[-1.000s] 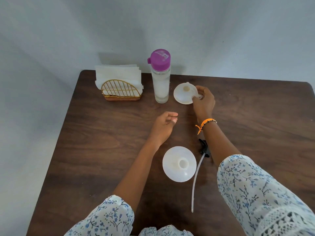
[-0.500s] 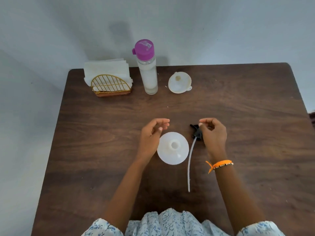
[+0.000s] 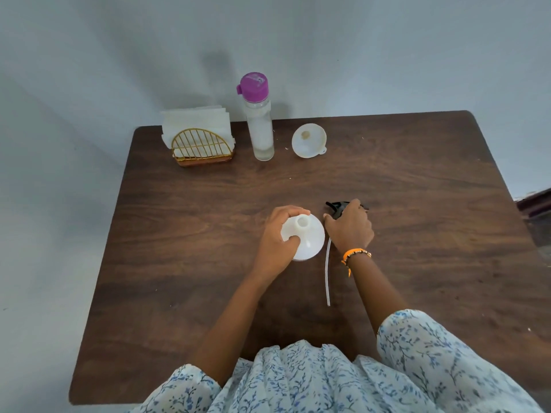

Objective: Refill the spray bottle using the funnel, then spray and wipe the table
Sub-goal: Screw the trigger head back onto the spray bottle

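Pale grey walls met in a corner behind a dark wooden table (image 3: pixel 190 263), seen from above. Near the middle of the table stood the white spray bottle (image 3: pixel 307 236), its open neck pointing up. The left hand (image 3: pixel 278 238) came in from about seven o'clock, forearm bare below a flowered sleeve (image 3: pixel 185 389), and wrapped the bottle's left side: fingers curled over the shoulder at twelve o'clock, thumb pressed against the near face, so the hand was clamped on the bottle.

At three o'clock from the bottle, just beside it, the right hand (image 3: pixel 350 226) lay palm down with knuckles arched, covering the black sprayer head (image 3: pixel 335 205), whose nozzle poked out at eleven o'clock from the knuckles. Its fingers were drawn together over the head, though whether they truly gripped it I cannot tell. An orange bracelet (image 3: pixel 354 254) circled that wrist. The sprayer's clear dip tube (image 3: pixel 328 278) ran from under the hand toward six o'clock, flat on the wood.

Along the far edge, at twelve o'clock from the bottle, the white funnel (image 3: pixel 308 140) rested untouched, well apart from both hands. To its left stood a clear bottle with a purple cap (image 3: pixel 258 120), then a gold wire napkin holder (image 3: pixel 201 147) holding white napkins.
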`<state>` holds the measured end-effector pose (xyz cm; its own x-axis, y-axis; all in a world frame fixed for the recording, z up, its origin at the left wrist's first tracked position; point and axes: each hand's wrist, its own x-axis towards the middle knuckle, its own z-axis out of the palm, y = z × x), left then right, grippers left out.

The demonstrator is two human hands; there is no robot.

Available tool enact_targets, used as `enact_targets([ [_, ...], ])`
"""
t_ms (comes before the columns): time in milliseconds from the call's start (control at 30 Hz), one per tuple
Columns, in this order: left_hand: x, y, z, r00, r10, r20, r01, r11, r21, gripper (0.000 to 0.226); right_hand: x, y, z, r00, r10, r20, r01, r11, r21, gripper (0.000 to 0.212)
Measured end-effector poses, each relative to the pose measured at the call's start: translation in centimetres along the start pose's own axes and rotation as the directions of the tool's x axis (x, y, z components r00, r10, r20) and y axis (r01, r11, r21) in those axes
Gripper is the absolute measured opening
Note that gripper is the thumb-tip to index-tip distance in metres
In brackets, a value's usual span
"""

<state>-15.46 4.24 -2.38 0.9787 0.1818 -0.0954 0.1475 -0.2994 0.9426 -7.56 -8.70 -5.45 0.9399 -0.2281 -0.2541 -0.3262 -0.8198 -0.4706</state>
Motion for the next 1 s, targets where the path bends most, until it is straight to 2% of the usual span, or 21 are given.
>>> enact_targets([
  [100,-0.3,0.8,-0.1,1.000,-0.013,0.009,0.013,1.000,0.007,0.043,0.1,-0.1,-0.5,1.000,0.016,0.022,-0.018,0.998,0.053,0.042],
  [233,-0.4,0.3,0.2,0.996,-0.084,0.009,0.084,0.996,0.031,0.036,-0.7,-0.7,-2.3,0.998,0.030,0.050,-0.046,0.932,0.359,0.032],
  [367,-0.4,-0.4,0.2,0.996,-0.080,0.028,0.079,0.996,0.033,0.035,-2.3,-2.8,-5.9,0.998,-0.034,-0.046,0.054,0.819,0.571,0.029],
  [500,-0.3,-1.0,0.3,0.994,-0.104,0.021,0.101,0.988,0.119,0.039,-3.4,-4.6,-9.8,0.985,-0.043,-0.168,0.153,0.668,0.728,0.028],
  [633,-0.3,-0.8,0.3,0.993,-0.120,0.015,0.115,0.977,0.181,0.041,-4.7,-5.6,-12.4,0.944,-0.080,-0.319,0.304,0.584,0.753,0.027],
  [733,-0.2,-0.6,0.3,0.989,-0.146,0.008,0.142,0.973,0.181,0.044,-5.5,-6.4,-13.4,0.900,-0.121,-0.420,0.409,0.570,0.713,0.026],
  [1000,-0.1,-0.6,0.5,0.986,-0.164,-0.001,0.161,0.966,0.203,0.046,-6.7,-8.2,-14.9,0.792,-0.249,-0.557,0.591,0.540,0.599,0.028],
])
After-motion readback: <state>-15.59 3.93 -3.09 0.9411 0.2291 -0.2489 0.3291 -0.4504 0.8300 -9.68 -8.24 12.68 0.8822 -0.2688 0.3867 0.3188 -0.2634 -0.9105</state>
